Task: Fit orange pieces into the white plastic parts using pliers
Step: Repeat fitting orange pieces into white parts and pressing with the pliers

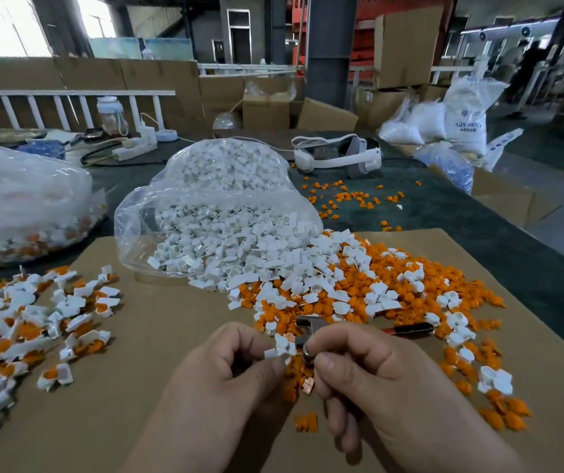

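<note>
Left hand (236, 367) around small white plastic part (281, 348).

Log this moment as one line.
left hand: pinches small white plastic part | right hand: grips red-handled metal pliers, head beside part

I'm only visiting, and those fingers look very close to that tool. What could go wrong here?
The left hand pinches a small white part right against the pliers gripped by the right hand, so a squeeze might nip a fingertip. The part could also slip and drop among the loose orange pieces below, mixing back in.
</note>
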Demonstrator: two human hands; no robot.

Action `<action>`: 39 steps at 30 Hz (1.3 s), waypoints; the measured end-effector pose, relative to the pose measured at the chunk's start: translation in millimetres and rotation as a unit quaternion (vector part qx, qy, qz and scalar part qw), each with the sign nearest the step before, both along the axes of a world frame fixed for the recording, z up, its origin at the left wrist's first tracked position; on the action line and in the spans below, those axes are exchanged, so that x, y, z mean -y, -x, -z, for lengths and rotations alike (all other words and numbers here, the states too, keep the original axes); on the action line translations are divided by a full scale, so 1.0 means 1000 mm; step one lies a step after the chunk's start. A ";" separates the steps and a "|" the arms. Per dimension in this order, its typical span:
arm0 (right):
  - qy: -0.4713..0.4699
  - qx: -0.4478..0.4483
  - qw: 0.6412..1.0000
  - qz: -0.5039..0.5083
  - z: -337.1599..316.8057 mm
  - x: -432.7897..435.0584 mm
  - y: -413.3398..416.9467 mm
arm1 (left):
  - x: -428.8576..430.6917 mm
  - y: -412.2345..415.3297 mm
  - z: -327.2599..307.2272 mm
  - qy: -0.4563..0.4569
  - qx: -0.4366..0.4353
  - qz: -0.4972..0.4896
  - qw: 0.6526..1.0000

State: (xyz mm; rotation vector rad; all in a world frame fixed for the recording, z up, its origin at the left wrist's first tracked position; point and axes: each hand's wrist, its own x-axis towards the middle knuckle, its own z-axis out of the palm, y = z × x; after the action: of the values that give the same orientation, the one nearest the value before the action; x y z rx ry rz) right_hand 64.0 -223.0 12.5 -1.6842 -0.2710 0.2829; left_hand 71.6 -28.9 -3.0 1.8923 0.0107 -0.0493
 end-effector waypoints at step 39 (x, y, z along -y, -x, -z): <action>-0.379 -0.192 0.904 -0.050 -0.013 -0.008 0.007 | 0.007 0.010 -0.007 0.174 0.069 0.004 0.982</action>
State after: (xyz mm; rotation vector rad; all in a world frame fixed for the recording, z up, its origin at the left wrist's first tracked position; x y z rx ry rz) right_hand 57.4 -215.2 25.7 -0.8202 -0.1392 0.5039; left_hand 61.1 -36.2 3.5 1.5428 -0.0943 0.0709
